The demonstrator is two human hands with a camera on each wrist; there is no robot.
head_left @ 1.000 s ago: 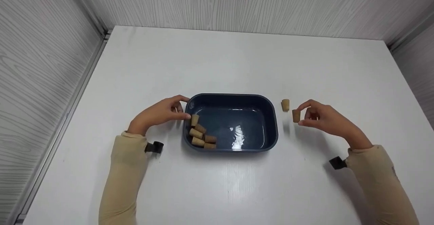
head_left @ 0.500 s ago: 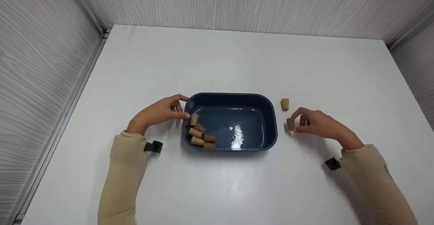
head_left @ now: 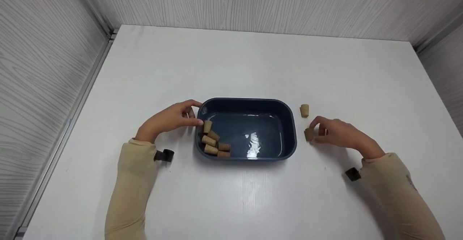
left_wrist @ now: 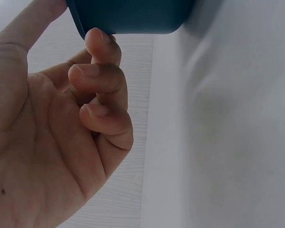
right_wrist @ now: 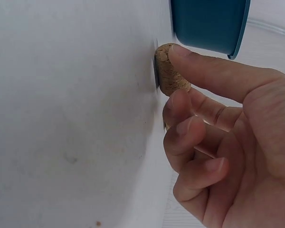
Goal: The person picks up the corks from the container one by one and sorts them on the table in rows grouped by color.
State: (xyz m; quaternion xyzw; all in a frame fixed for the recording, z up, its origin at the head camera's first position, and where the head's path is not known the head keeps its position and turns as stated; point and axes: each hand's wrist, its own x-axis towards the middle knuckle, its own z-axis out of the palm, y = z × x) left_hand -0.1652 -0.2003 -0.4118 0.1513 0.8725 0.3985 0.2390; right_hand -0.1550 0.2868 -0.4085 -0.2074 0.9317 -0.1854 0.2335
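A dark blue rectangular container [head_left: 249, 129] stands in the middle of the table in the head view. Its left end is held by my left hand [head_left: 170, 118], thumb at the rim and index finger at the far corner; the other fingers curl below the rim in the left wrist view. Several tapered corks [head_left: 209, 140] lie bunched in its near left corner. To the container's right, my right hand [head_left: 338, 133] pinches a cork [right_wrist: 173, 73] between thumb and fingers, down at the tabletop. Beyond that stands another cork [head_left: 305, 110], apart from the hand.
The white table [head_left: 249, 200] reaches to a grain-patterned panel [head_left: 249, 5] at the back, with another panel [head_left: 39, 70] along the left. Each sleeve has a small black wrist mount [head_left: 167, 155].
My right hand has brought its cork down to the table, moving left and nearer the front. The left hand, container and other corks keep their places.
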